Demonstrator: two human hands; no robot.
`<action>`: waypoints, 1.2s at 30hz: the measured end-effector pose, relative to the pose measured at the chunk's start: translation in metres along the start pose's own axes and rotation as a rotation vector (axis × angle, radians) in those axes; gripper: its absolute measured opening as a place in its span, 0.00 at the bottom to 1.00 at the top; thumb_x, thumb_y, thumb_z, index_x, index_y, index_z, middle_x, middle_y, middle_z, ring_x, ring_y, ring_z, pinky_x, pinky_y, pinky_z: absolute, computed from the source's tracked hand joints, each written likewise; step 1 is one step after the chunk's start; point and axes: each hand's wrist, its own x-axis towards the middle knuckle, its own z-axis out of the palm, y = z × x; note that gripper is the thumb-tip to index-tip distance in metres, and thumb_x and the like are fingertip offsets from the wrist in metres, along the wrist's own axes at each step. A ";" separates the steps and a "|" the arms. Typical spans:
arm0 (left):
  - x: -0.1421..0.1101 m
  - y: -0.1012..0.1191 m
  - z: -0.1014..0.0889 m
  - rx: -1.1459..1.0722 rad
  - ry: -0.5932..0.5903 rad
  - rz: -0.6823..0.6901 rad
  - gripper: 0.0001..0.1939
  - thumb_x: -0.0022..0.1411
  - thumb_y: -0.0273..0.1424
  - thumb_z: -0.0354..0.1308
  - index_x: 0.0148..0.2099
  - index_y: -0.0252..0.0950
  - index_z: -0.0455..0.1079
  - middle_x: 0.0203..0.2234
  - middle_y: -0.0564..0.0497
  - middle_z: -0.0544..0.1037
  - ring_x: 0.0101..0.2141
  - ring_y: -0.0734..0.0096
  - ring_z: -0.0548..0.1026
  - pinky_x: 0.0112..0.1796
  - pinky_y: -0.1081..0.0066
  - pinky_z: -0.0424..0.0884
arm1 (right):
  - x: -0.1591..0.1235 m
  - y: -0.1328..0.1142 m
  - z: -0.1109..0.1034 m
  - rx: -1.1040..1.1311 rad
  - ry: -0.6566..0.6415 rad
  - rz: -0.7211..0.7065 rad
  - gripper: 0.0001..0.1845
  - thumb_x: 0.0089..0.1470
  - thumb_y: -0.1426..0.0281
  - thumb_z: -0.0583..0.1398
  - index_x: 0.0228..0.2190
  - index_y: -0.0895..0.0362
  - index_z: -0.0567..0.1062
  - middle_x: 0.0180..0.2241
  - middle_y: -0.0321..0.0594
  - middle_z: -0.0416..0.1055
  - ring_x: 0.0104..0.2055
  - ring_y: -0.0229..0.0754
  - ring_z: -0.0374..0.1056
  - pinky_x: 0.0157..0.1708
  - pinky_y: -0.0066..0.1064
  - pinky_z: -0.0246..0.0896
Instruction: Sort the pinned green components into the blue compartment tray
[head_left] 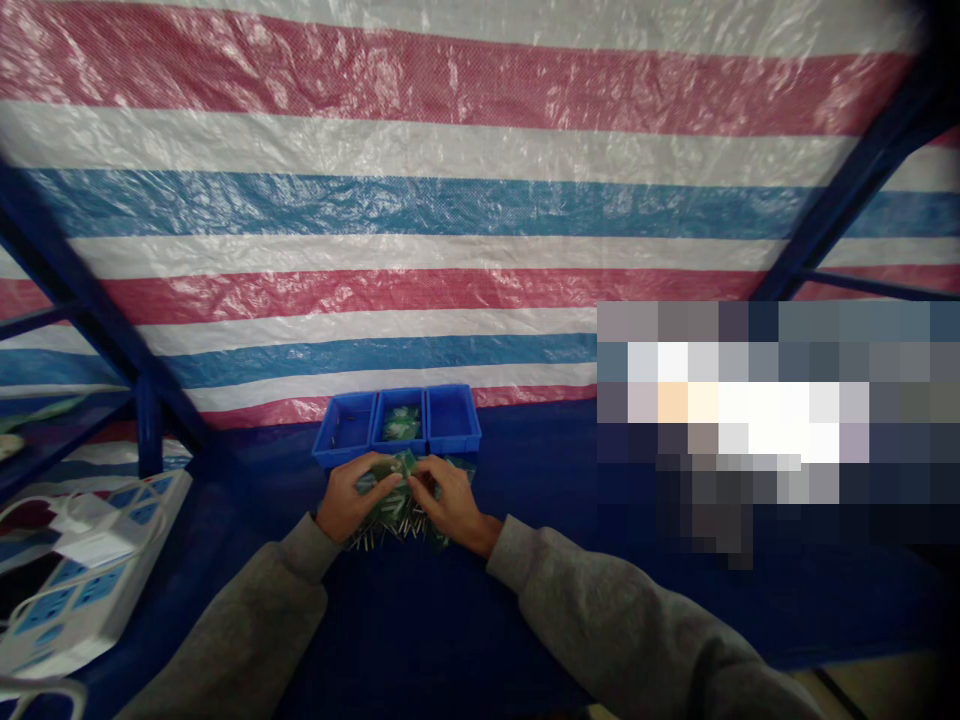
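Landmark: the middle bin (401, 397), blue, near the back of the blue table (420, 640). Green bags (401, 423) lie inside it. Left bin (349, 425) sits just beside it on the left, with a small piece or two inside; right bin (452, 415) sits just beside it on the right.

Directly on the near side of the middle bin: a heap of loose metal pins (364, 537), partly under the hands. More green packaging (457, 464) shows past the right hand, near side of the right bin.

Far left of the middle bin: white power strip (112, 610) with blue sockets, white plug (97, 530) and looping cables, well apart from the hands. Blue posts rise left (150, 430) and right (847, 190) of it; striped tarp (450, 210) closes off the back. Far right is pixelated, can't read it.

Green bag (406, 463) is just on the near side of the middle bin, above the heap. Visible end points up toward that bin; long axis can't be told, fingers cover the rest. Left hand (351, 497) and right hand (452, 500) both pinch it, thumbs close together.

Room: table surface runs nearside of the middle bin between the sleeves, and right of it toward the pixelated patch. Bin walls bound the far side.
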 end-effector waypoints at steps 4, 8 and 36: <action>0.001 0.003 0.000 0.004 -0.021 0.004 0.07 0.57 0.33 0.58 0.36 0.34 0.71 0.30 0.50 0.76 0.33 0.69 0.74 0.37 0.73 0.69 | -0.001 0.003 0.002 -0.014 -0.030 -0.004 0.05 0.55 0.69 0.54 0.30 0.57 0.67 0.25 0.35 0.64 0.26 0.35 0.61 0.29 0.25 0.57; -0.001 0.003 0.001 0.027 -0.048 0.011 0.07 0.57 0.33 0.58 0.35 0.34 0.71 0.30 0.50 0.76 0.32 0.70 0.74 0.37 0.73 0.68 | -0.001 0.004 0.003 -0.032 -0.046 -0.001 0.03 0.53 0.71 0.55 0.27 0.56 0.66 0.24 0.34 0.63 0.25 0.35 0.60 0.28 0.25 0.55; 0.002 -0.007 0.002 -0.123 0.004 -0.120 0.11 0.55 0.35 0.60 0.37 0.33 0.73 0.31 0.48 0.78 0.33 0.67 0.75 0.38 0.70 0.71 | 0.004 -0.003 -0.003 0.042 0.075 -0.008 0.08 0.58 0.68 0.54 0.33 0.57 0.71 0.30 0.39 0.67 0.31 0.37 0.64 0.34 0.28 0.60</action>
